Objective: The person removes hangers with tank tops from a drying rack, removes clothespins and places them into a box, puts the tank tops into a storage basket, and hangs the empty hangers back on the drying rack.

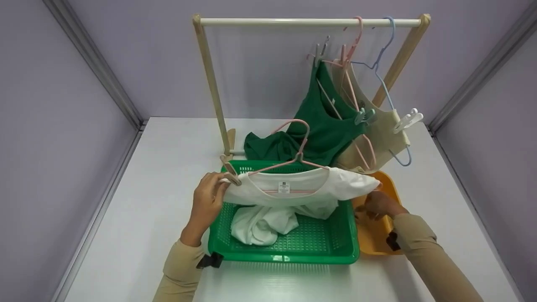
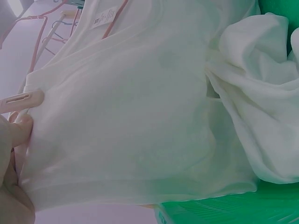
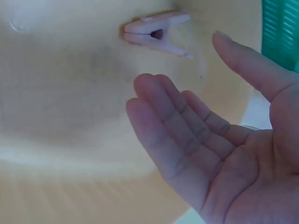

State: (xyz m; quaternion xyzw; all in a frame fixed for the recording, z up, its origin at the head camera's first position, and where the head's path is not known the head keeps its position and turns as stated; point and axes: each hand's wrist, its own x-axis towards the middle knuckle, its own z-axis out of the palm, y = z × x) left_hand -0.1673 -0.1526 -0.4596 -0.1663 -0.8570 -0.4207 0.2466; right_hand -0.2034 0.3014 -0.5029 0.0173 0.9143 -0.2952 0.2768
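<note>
A white shirt (image 1: 348, 184) hangs on a pink hanger (image 1: 299, 157) over the green basket. My left hand (image 1: 205, 201) pinches its left shoulder end, beside a beige clothespin (image 1: 232, 175) clipped there. In the left wrist view the fingertips hold the shirt's edge just below that clothespin (image 2: 23, 100). My right hand (image 1: 381, 204) is over the orange basin (image 1: 377, 243), under the shirt's other end. The right wrist view shows this hand (image 3: 201, 149) with fingers extended and nothing held. A pale pink clothespin (image 3: 156, 35) lies in the basin beyond the fingertips.
More white cloth (image 1: 264, 226) lies in the green basket (image 1: 285, 258). Behind stands a rack with a white rail (image 1: 272, 22). A green garment (image 1: 327, 126) and a beige garment (image 1: 377, 142) hang at its right, with clothespins clipped on. Walls flank the white table (image 1: 147, 176).
</note>
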